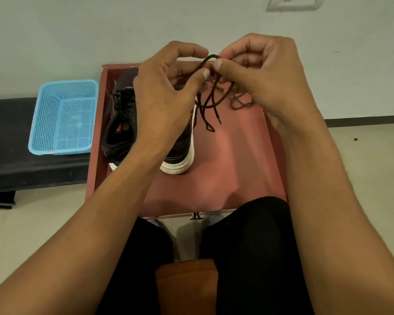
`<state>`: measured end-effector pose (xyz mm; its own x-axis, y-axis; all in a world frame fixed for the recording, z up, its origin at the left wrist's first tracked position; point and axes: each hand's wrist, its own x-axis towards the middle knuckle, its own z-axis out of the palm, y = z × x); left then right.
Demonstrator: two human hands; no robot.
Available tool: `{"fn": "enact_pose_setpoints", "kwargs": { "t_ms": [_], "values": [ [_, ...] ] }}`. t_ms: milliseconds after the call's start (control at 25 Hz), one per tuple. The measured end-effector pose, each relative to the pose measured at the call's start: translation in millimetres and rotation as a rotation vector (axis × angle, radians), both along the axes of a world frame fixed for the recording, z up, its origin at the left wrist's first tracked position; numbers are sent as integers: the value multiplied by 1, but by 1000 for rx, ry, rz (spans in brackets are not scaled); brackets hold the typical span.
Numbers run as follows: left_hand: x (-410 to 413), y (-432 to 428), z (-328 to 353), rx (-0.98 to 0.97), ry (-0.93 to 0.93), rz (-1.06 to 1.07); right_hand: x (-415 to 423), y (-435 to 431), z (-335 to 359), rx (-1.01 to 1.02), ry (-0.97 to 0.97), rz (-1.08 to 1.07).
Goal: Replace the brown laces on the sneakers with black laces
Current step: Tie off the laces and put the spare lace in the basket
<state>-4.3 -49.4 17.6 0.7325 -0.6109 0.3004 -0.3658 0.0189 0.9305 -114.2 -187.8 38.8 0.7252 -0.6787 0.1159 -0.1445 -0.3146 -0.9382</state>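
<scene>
Both hands meet in the upper middle of the frame. The left hand [166,94] pinches a brown lace [210,56] between thumb and forefinger, and the right hand [259,71] pinches the same lace right beside it, its other fingers curled in. The lace arches above the fingertips, and its loose strands and tipped ends hang below them, above a red-brown tray [225,169]. A second brown lace [241,102] lies bunched on the tray under the right hand. Toward the tray's left side sit two black sneakers with white soles. The left sneaker [120,130] is threaded with black laces [123,103]. The right sneaker [182,164] is mostly hidden by the left hand and forearm, so its lacing cannot be seen. The tray has a raised rim and a small metal knob [197,215] at its near edge, and it rests on a pale floor against a pale wall. At the left of the frame a light blue perforated plastic basket [64,117] stands on a dark bench [21,160]. A dark baseboard [362,120] runs along the wall at the right. The person's legs in black trousers [248,246] fill the lower middle.
</scene>
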Motion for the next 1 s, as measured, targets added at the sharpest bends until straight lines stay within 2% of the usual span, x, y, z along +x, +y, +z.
{"fn": "enact_pose_setpoints", "kwargs": {
  "t_ms": [160,360,560,800,1000],
  "values": [
    [5,1,-3,-4,95,-24,0,1,1,34,-31,8],
    [4,0,-4,20,114,-44,-1,-2,-2,22,-51,32],
    [7,0,-6,49,142,-82,0,-11,-8,11,-88,-36],
    [4,1,-2,40,302,-175,-8,-24,-13,45,-147,-155],
    [0,1,2,14,392,-246,-7,-24,-17,43,-149,-163]
  ]
}}
